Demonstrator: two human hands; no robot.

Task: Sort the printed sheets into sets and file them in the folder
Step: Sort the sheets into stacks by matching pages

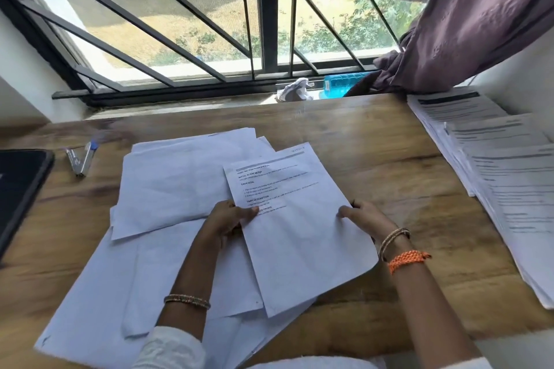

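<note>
wooden desk [374, 141] under window. loose heap of face-down sheets [180, 183] at centre, unsorted. overlapping printed stacks [503, 177] along right edge look like sets begun. no folder identifiable; filing likely not started. one printed sheet [293, 219] held above heap: left hand [227, 222] pinches its left edge, right hand [364, 219] pinches right edge.

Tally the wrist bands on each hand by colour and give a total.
Orange braided band, wrist of right hand: 1
Beaded gold-brown bangles on the right wrist: 2
Beaded gold-brown bangle, wrist of left hand: 1
Total: 4
</note>
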